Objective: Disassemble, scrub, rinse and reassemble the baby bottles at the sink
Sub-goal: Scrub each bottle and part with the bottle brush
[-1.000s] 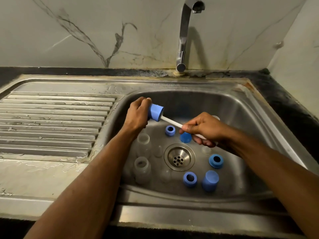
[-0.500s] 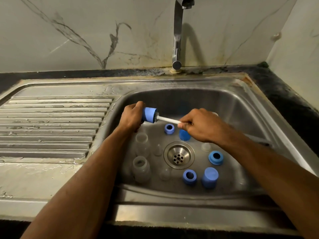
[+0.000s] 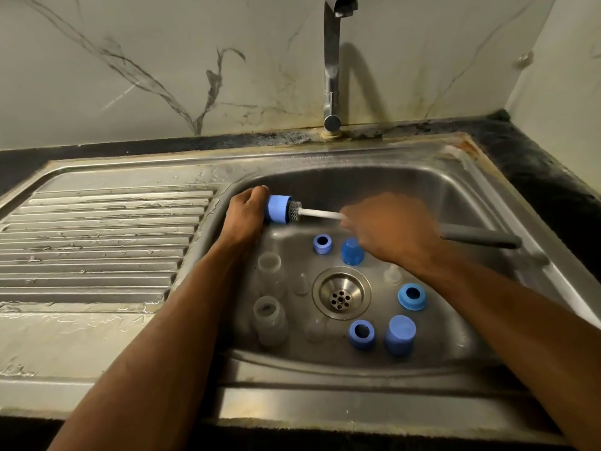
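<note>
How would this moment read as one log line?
step: scrubbing | left hand: holds blue cap | right hand: works brush | tap: dry

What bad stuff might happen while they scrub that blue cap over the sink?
1. The left hand holds the wet blue cap only by its end; the brush pushing in might knock it loose into the basin.
2. The right hand moves just above the loose rings and another cap, so it might bump them.
3. A clear nipple lies beside the drain and is hard to see, so it might get overlooked.
</note>
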